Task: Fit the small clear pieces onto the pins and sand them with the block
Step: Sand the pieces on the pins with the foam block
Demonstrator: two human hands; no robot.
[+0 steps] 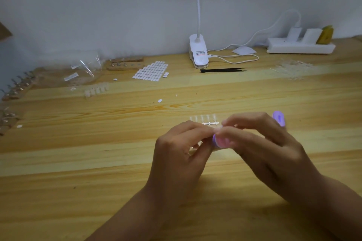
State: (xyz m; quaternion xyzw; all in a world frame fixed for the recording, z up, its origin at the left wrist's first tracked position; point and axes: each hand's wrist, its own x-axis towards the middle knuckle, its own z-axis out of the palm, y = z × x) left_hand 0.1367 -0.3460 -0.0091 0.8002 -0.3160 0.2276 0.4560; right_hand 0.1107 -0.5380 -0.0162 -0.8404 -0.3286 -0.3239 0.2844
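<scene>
My left hand and my right hand meet over the middle of the wooden table. The right hand grips a purple sanding block, whose far end sticks out past the knuckles. The left hand's fingers are curled and pinch something small against the block's near end; the piece itself is hidden. Just behind the hands lies a strip of clear pieces on a metal pin rail.
A sheet of white oval stickers, black tweezers and a clip lamp stand at the back. Wooden pin holders and plastic bags lie back left; a power strip and clear scraps back right.
</scene>
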